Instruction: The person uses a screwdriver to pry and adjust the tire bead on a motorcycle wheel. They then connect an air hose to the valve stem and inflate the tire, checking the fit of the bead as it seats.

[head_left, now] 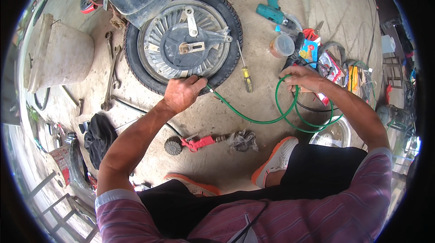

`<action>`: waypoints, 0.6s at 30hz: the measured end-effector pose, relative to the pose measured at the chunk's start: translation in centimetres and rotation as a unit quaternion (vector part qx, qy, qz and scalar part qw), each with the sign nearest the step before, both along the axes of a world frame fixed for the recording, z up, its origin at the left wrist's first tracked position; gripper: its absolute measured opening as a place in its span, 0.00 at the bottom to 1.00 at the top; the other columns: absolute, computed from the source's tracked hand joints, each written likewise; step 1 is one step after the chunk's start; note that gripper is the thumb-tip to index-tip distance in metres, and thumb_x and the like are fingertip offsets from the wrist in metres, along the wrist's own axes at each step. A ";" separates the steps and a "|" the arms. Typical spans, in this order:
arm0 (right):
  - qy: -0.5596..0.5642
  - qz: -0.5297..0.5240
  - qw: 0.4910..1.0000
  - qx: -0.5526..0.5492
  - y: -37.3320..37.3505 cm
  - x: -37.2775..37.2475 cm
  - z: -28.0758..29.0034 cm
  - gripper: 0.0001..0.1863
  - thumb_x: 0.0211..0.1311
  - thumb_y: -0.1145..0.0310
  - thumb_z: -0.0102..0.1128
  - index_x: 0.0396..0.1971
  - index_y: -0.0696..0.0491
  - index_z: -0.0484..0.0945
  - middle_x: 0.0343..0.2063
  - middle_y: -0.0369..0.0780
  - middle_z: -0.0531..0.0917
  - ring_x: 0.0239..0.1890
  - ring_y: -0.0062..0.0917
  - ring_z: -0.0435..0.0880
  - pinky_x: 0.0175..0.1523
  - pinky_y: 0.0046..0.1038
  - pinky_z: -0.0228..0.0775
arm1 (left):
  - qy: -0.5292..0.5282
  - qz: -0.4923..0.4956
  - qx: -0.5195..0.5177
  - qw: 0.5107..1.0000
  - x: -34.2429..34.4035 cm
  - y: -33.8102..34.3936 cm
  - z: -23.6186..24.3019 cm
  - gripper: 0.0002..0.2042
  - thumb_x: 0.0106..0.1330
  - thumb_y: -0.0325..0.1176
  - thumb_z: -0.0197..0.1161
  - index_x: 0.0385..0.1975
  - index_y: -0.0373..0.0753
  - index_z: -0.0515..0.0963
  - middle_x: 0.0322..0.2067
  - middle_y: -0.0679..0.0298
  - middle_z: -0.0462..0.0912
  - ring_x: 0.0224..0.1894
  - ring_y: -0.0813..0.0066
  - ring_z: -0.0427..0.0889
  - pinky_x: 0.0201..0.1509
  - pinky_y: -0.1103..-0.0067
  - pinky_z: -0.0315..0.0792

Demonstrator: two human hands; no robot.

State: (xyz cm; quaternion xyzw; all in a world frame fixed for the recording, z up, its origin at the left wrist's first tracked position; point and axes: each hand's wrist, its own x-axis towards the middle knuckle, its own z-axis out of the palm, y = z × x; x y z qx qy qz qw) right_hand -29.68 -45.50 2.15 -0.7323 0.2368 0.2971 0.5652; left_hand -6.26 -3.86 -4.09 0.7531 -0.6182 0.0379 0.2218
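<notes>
A wheel with a black tire (232, 21) and a grey hub (174, 57) lies flat on the concrete floor ahead of me. At its near edge my left hand (182, 93) is closed by the rim, its fingers curled round the fitting end of a thin green hose (253, 120). Those fingers hide what the hose end touches. Over on the right, my right hand (302, 79) is closed on a loop of the same hose, which hangs in loose coils below it. A yellow-handled screwdriver (247, 80) lies beside the tire.
Wrenches (110, 73) and a pale bucket (68, 55) are at left. A red air gun with a gauge (198, 143) lies before my shoes. A teal drill (272, 13), a clear tub (282, 45) and packets (333, 68) sit at right. A dark fender (136, 0) overhangs the wheel.
</notes>
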 end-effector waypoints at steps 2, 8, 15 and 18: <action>-0.007 -0.008 1.000 -0.015 0.4 0.4 0.4 0.24 0.75 0.59 0.66 0.62 0.59 0.77 0.42 0.36 0.81 0.43 0.21 0.84 0.47 0.27 0.79 | 0.006 0.004 -0.010 1.000 -0.2 -0.1 0.0 0.12 0.58 0.25 0.66 0.41 0.47 0.82 0.28 0.64 0.81 0.28 0.60 0.87 0.29 0.66 0.81; -0.033 -0.035 0.999 0.005 0.5 0.4 0.4 0.28 0.74 0.60 0.67 0.67 0.59 0.73 0.46 0.37 0.81 0.45 0.20 0.82 0.49 0.26 0.76 | 0.004 -0.002 -0.006 1.000 0.0 -0.1 0.0 0.11 0.63 0.27 0.72 0.44 0.46 0.83 0.29 0.63 0.84 0.27 0.59 0.88 0.28 0.66 0.81; -0.135 0.003 0.989 -0.055 3.2 0.4 0.0 0.29 0.68 0.71 0.65 0.69 0.58 0.74 0.43 0.38 0.84 0.45 0.20 0.83 0.51 0.28 0.76 | 0.005 0.000 -0.008 1.000 0.0 -0.2 -0.2 0.11 0.64 0.28 0.72 0.44 0.45 0.84 0.29 0.63 0.84 0.27 0.58 0.87 0.28 0.65 0.80; -0.141 0.037 0.980 -0.139 3.1 0.3 -0.7 0.26 0.67 0.75 0.61 0.66 0.59 0.77 0.42 0.38 0.83 0.41 0.20 0.83 0.46 0.27 0.77 | 0.008 -0.003 -0.013 1.000 0.0 -0.4 0.0 0.10 0.64 0.27 0.72 0.44 0.45 0.84 0.29 0.63 0.84 0.26 0.58 0.87 0.27 0.65 0.80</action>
